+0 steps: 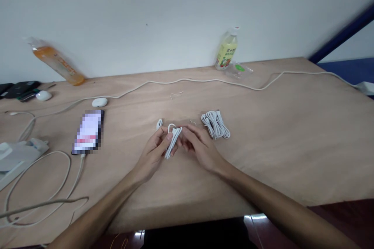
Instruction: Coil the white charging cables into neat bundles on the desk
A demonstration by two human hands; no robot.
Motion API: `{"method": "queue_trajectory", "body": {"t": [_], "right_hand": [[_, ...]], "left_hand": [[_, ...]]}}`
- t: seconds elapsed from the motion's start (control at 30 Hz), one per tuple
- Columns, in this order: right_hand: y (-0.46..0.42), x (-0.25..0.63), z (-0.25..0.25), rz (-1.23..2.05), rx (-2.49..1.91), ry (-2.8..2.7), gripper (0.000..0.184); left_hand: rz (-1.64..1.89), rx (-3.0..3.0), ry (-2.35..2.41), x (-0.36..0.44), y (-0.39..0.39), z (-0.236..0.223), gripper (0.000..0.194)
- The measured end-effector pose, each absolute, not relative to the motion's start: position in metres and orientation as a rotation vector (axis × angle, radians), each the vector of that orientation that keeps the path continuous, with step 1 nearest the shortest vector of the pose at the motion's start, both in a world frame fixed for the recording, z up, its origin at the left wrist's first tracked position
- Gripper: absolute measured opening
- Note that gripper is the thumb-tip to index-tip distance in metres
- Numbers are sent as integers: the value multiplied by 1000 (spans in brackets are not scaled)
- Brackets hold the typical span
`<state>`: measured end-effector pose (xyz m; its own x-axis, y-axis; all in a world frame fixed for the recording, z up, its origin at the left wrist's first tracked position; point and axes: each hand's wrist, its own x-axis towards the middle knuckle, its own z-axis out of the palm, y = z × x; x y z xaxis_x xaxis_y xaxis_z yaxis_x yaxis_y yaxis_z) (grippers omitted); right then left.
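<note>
A folded white cable (173,144) is pinched between the thumb and fingers of my left hand (154,148), raised a little over the table. A small loop of it bends out at the top. From the right, my right hand (201,146) closes its thumb and fingers on the upper edge of the same cable; the exact contact is partly hidden. Just behind my left fingers lies another white cable loop (159,124). To the right of my right hand rests a pile of coiled white cables (216,124). Short thin ties (176,94) lie farther back.
A phone (88,131) with a charging cable lies left, near a white earbud case (99,102) and a power strip (17,159). An orange bottle (60,64) and a yellow bottle (227,51) stand by the wall. A long white cord (181,80) crosses the table (292,136).
</note>
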<state>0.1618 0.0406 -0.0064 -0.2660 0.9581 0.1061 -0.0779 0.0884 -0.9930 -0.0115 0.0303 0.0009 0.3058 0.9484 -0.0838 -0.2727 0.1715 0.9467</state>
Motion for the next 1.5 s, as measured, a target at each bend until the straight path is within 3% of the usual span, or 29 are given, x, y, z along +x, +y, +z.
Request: {"method": "queue_trajectory", "body": {"t": [0.1, 0.3, 0.43, 0.57, 0.8, 1.03, 1.33, 1.5], "right_hand": [[37, 161, -8, 1413, -930, -1339, 44], [36, 162, -12, 1331, -985, -1418, 22], [36, 163, -12, 1306, -1013, -1459, 23], [35, 163, -12, 1083, -1030, -1492, 35], [37, 167, -8, 685, -1031, -1736, 23], [40, 167, -12, 730, -1118, -1670, 23], [39, 167, -11, 755, -1127, -1658, 17], [39, 168, -9, 791, -1112, -1609, 14]], "left_hand": [[1016, 1076, 859, -12, 30, -1, 37], [1048, 1123, 988, -11, 27, 8, 36], [1071, 1093, 978, -11, 29, 10, 38], [1122, 1060, 1013, -12, 31, 9, 41], [1095, 1057, 992, -11, 30, 8, 45], [1092, 1073, 1012, -11, 29, 7, 45], [1076, 1017, 993, -14, 30, 3, 61], [1044, 1153, 1024, -12, 33, 4, 43]]}}
